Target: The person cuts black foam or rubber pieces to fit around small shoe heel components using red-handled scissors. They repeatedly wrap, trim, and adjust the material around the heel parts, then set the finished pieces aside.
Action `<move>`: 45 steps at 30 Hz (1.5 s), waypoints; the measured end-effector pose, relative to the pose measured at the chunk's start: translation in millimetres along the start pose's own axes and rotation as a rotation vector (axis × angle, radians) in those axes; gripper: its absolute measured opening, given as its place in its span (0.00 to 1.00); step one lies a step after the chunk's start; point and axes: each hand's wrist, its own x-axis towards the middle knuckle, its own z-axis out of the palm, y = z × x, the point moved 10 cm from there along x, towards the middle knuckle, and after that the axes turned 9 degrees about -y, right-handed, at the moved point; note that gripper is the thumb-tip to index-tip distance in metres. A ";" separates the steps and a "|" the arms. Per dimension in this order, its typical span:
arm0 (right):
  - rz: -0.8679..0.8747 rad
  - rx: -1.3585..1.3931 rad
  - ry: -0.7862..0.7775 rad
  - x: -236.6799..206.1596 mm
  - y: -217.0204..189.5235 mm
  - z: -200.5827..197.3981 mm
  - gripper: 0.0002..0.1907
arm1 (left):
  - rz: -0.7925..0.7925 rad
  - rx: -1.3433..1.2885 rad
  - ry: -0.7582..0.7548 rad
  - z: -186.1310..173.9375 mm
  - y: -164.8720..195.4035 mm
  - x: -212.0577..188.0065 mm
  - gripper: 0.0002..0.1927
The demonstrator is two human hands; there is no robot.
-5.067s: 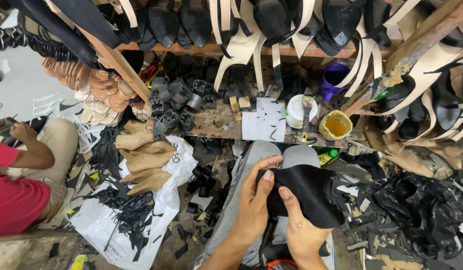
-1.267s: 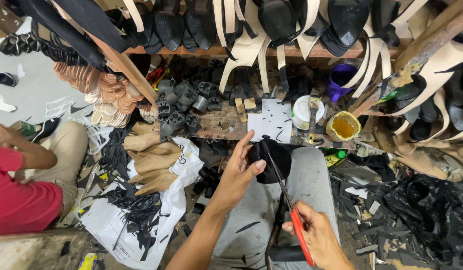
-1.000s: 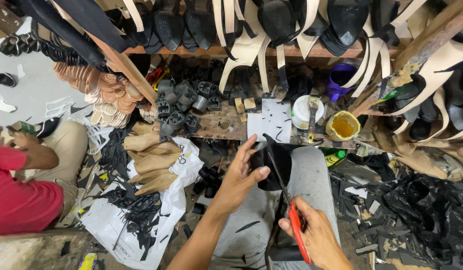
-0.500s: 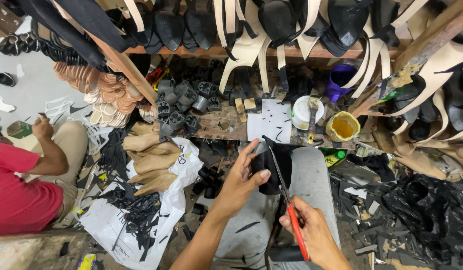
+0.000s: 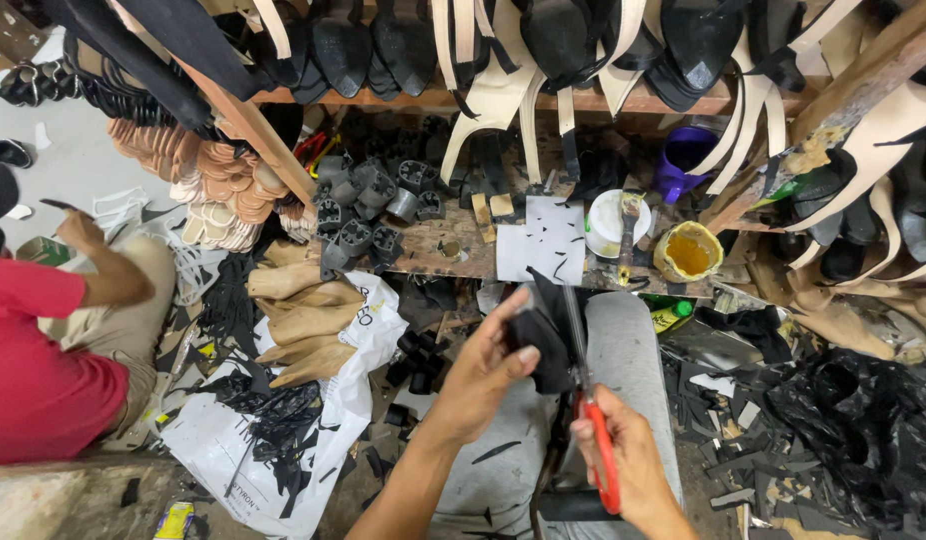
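Since half a second ago, the person in the red shirt (image 5: 38, 375), left of the scissors, is sitting more upright, arm lifted. The left hand (image 5: 483, 375) is still pinching one black leather piece (image 5: 543, 335) over the lap, and the right hand (image 5: 623, 465) is gripping one pair of red-handled scissors (image 5: 588, 400), blades crossing that piece's right edge. Above the scissors, one yellow glue pot (image 5: 689, 252) and one white cup (image 5: 611, 222) are sitting on the crowded tabletop (image 5: 433, 250). Black scraps (image 5: 853, 440) are hemming in the space right of the scissors.
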 end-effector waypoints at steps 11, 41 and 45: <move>-0.263 0.271 0.056 -10.9 -35.3 -15.1 0.13 | 0.313 0.078 -0.028 2.3 55.8 -10.9 0.38; -0.222 0.134 -0.165 -7.4 -73.6 14.1 0.19 | 0.207 0.367 0.173 19.6 67.2 -11.2 0.31; -0.299 -0.083 -0.270 -19.6 -80.5 32.5 0.38 | 0.322 0.671 0.279 29.4 95.3 -13.6 0.30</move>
